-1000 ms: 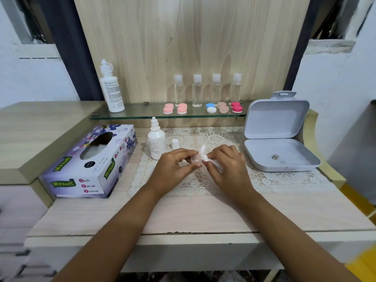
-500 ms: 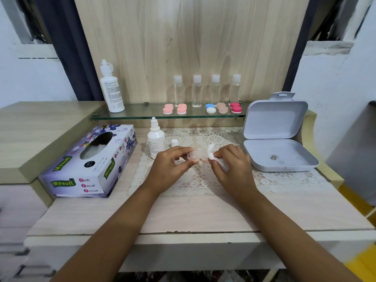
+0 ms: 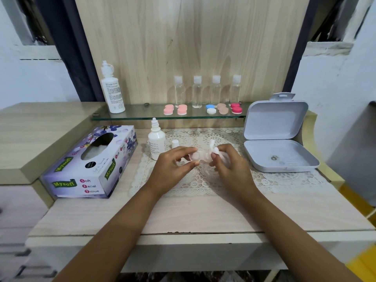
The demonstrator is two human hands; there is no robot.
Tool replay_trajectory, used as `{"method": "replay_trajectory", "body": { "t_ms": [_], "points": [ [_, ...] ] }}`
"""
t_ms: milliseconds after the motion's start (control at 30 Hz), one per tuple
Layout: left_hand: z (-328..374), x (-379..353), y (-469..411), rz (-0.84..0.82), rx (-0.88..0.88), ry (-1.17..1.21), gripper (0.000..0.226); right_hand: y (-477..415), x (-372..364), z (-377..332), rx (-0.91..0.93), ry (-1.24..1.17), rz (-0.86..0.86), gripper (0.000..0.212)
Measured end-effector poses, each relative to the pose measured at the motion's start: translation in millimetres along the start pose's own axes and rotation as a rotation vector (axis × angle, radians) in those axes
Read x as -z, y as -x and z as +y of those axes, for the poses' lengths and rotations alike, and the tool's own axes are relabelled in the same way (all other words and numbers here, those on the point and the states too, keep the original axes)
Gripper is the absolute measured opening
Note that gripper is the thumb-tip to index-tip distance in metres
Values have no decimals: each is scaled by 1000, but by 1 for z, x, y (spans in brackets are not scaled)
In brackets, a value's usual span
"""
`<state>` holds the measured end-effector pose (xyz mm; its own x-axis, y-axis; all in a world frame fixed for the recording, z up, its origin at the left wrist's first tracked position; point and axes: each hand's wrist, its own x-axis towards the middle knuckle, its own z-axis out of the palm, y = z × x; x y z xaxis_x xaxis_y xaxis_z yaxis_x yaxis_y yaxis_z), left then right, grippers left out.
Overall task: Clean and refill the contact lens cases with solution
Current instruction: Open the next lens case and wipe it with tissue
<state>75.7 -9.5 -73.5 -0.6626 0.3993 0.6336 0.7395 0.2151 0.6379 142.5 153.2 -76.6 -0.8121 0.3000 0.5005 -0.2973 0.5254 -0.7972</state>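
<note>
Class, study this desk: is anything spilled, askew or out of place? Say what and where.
No spill shows. The small bottle on the lace mat stands uncapped, a white cap loose beside it, so it could leak if knocked. The tissue box sits askew. The left hand grips the clear lens case, the right hand a tissue.

- Lens case (image 3: 200, 156), clear: both ends covered by fingers (image 3: 183, 152) of left hand (image 3: 173, 169) and right hand (image 3: 231, 169); lids on or off cannot be told.
- White wad (image 3: 221, 157) in right hand: mostly under curled fingers; material unclear.
- Tall bottle (image 3: 113, 92) on glass shelf (image 3: 142, 115), small bottle (image 3: 156, 143) on surface (image 3: 183, 210): label print too small to read.
- Metal piece (image 3: 274, 158) in open white box (image 3: 295, 165): too small to identify.
- Both forearms: cut by lower edge.
- Drawers (image 3: 18, 259), lower left: blurred, cut off.
- Yellow shape (image 3: 364, 263), lower right: blurred, cut off.
</note>
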Motion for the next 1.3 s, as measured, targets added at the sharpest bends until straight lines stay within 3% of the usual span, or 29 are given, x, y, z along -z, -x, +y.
{"method": "replay_trajectory", "body": {
  "t_ms": [67, 200, 367, 433, 533, 767, 933, 1133, 1300],
  "points": [
    [0, 0, 1, -13, -24, -6, 32, 0, -2, -3, -88, -166, -60, 8],
    [-1, -1, 1, -33, -36, -13, 35, -2, -1, -7, -104, -243, -79, 14],
    [2, -2, 1, -82, 198, 129, 28, -3, -1, -4, -118, -220, -61, 16],
    [0, -2, 0, -74, 235, 127, 20, -2, -2, -4, -104, -196, -72, 17],
    [-2, -3, 0, -104, 258, 33, 27, 1, -2, -4, -76, -106, -89, 14],
    [-11, 1, 3, -210, 179, -206, 18, 6, 0, -3, -36, 196, -154, 14],
    [-11, 1, 4, -242, 184, -213, 15, 6, 0, -1, 37, 317, -193, 17],
    [-13, 2, 3, -236, 209, -191, 26, 2, -2, -2, 26, 212, -47, 15],
    [-15, 3, 4, -275, 223, -205, 41, 0, 2, 0, 2, 200, 29, 33]
  ]
}}
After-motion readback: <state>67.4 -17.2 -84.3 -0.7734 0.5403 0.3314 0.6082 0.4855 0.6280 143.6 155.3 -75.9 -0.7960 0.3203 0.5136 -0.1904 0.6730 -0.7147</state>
